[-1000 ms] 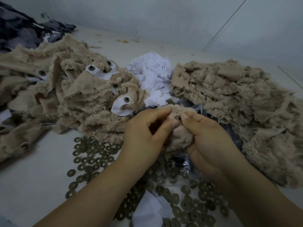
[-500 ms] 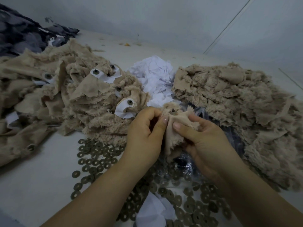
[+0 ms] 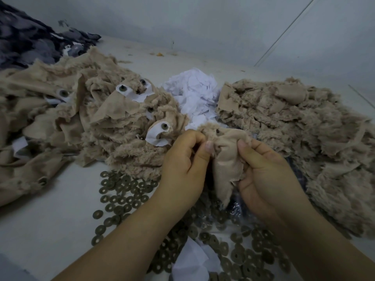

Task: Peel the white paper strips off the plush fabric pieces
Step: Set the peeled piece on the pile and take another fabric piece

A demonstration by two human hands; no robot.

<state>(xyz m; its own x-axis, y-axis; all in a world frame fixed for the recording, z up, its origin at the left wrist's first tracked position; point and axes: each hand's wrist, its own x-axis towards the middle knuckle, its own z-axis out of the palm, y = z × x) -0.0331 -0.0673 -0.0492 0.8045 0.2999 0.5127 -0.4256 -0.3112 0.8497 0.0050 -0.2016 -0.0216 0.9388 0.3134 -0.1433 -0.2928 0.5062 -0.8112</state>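
- Head view: I hold one tan plush fabric piece (image 3: pixel 225 159) up between both hands, just above the pale surface (image 3: pixel 50 216), smooth backing towards me, so I can get at the small dark stud (image 3: pixel 217 131) near its top edge.
- My left hand (image 3: pixel 182 169) has its fingers (image 3: pixel 209 147) curled and pinching the piece's upper left edge; I judge this steadies the cloth while I look for paper to pull.
- My right hand (image 3: pixel 263 179) grips the right side, thumb on the backing and the other fingers folded behind, keeping the cloth taut.
- I can see no white strip on this piece from here; either it is bare or the paper is hidden in the fold.
- To my left lies the heap of tan plush pieces with white paper strips (image 3: pixel 113 122) around their studs, which I judge are the ones not yet peeled.
- To my right lies the heap of tan plush pieces without paper (image 3: pixel 294 128), likely the finished ones.
- Between the heaps sits the pile of crumpled white paper scraps (image 3: pixel 194 92).
- No box or tray is in sight; round dark washers (image 3: pixel 121 191) lie loose on the surface, and some near my wrists seem to sit in a clear plastic bag (image 3: pixel 235 207), though I cannot tell for sure.
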